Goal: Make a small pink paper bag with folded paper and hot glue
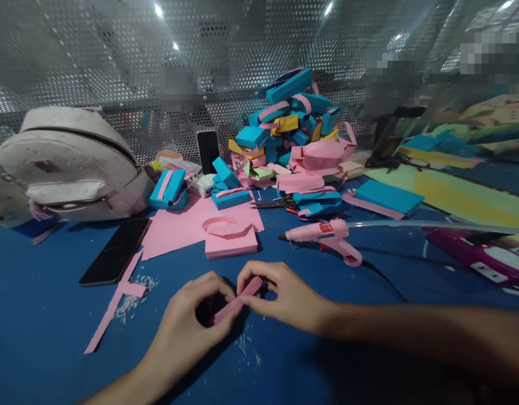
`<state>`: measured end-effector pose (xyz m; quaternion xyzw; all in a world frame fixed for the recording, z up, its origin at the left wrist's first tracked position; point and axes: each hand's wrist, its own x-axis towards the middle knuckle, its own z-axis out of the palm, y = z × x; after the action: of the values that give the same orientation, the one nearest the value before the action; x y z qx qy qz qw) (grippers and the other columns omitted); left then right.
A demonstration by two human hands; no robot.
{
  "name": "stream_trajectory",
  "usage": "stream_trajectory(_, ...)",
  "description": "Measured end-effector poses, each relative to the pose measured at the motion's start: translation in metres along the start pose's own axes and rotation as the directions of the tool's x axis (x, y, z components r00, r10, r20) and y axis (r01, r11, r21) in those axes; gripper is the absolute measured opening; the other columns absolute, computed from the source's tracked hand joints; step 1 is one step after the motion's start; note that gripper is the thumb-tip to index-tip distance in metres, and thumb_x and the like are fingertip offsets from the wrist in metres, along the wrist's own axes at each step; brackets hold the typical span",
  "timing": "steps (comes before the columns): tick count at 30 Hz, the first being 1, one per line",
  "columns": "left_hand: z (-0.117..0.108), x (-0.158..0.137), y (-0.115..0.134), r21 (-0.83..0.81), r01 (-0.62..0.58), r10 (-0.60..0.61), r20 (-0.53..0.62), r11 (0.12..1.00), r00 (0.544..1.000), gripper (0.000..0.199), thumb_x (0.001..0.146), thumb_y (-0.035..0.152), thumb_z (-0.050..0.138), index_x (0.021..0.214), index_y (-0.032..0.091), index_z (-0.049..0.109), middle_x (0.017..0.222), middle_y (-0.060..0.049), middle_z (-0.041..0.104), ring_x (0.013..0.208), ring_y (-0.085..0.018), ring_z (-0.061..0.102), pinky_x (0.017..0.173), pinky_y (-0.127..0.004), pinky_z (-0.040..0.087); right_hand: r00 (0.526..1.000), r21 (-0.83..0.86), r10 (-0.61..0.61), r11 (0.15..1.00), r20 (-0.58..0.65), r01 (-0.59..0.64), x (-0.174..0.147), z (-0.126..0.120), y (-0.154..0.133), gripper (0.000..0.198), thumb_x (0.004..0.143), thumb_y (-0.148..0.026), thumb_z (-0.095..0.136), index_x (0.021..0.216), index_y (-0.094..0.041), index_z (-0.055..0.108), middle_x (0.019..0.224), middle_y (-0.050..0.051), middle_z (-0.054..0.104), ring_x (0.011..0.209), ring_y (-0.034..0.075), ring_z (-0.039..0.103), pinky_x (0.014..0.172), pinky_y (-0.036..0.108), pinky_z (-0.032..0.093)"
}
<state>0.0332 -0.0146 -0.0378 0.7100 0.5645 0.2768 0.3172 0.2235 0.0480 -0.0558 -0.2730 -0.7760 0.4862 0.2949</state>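
Between both hands is a narrow pink paper strip, held above the blue table top. My left hand pinches its lower left end, fingers curled round it. Fingers of my right hand grip the strip's upper right part, thumb in front. Just beyond the hands sits a small pink paper box with a looped paper band on top. To its right a pink glue gun lies on its side, nozzle pointing left. Loose pink paper strips lie left of my left hand, by small white scraps.
A black phone and a white backpack are at the left. Pink paper sheet, scissors and a heap of blue, pink and yellow paper boxes stand behind. A purple power strip lies right, with the glue gun's cord nearby.
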Motion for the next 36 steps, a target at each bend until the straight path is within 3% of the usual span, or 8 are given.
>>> stream_trajectory(6, 0.0001, 0.001, -0.0017, -0.018, -0.001, 0.001, 0.011, 1.0, 1.0, 0.023, 0.09, 0.038, 0.057, 0.076, 0.021, 0.064, 0.078, 0.0, 0.061, 0.071, -0.014, 0.053, 0.062, -0.026, 0.037, 1.0, 0.007, -0.003, 1.0, 0.008, 0.003, 0.0, -0.0001, 0.0008, 0.007, 0.081, -0.015, 0.061, 0.086, -0.019, 0.062, 0.083, -0.001, 0.064, 0.075, 0.012, 0.058, 0.067, 0.023, 0.045)
stream_trajectory(13, -0.0027, 0.0016, 0.0, -0.081, -0.03, 0.03, -0.002, 0.996, 1.0, 0.016, 0.09, 0.027, 0.056, 0.077, 0.021, 0.064, 0.079, 0.001, 0.062, 0.074, -0.013, 0.056, 0.067, -0.025, 0.039, 1.0, 0.021, 0.017, 1.0, 0.011, -0.017, 0.0003, 0.0004, 0.0024, 0.005, 0.08, -0.016, 0.061, 0.084, -0.019, 0.06, 0.081, -0.002, 0.064, 0.074, 0.012, 0.058, 0.067, 0.023, 0.045)
stream_trajectory(25, -0.0056, 0.0029, 0.0008, -0.1, 0.004, -0.002, 0.026, 0.995, 1.0, 0.019, 0.093, 0.032, 0.05, 0.081, 0.022, 0.061, 0.082, 0.0, 0.061, 0.078, -0.015, 0.056, 0.07, -0.026, 0.04, 1.0, 0.071, 0.007, 0.997, 0.01, -0.007, 0.001, -0.0003, 0.0041, 0.013, 0.081, -0.013, 0.058, 0.092, -0.019, 0.06, 0.082, -0.002, 0.062, 0.073, 0.012, 0.056, 0.064, 0.022, 0.042)
stream_trajectory(30, -0.0065, 0.0005, -0.0024, -0.057, 0.006, -0.004, 0.04, 0.998, 0.999, 0.023, 0.094, 0.032, 0.045, 0.075, 0.021, 0.053, 0.078, 0.001, 0.056, 0.075, -0.014, 0.051, 0.068, -0.027, 0.037, 1.0, 0.048, -0.02, 0.999, 0.007, 0.02, 0.0001, -0.0028, 0.0056, 0.02, 0.079, -0.007, 0.054, 0.094, -0.02, 0.058, 0.084, -0.002, 0.06, 0.075, 0.012, 0.055, 0.066, 0.023, 0.042)
stream_trajectory(36, -0.0083, -0.0006, -0.0028, 0.164, 0.01, -0.026, 0.094, 0.986, 0.995, 0.03, 0.098, 0.035, 0.036, 0.073, 0.02, 0.044, 0.075, 0.003, 0.052, 0.072, -0.014, 0.048, 0.075, -0.032, 0.033, 0.999, -0.098, -0.008, 0.995, 0.033, 0.011, -0.0015, -0.0052, 0.0035, 0.026, 0.081, -0.005, 0.048, 0.099, -0.022, 0.056, 0.084, -0.002, 0.06, 0.08, 0.013, 0.056, 0.074, 0.026, 0.042)
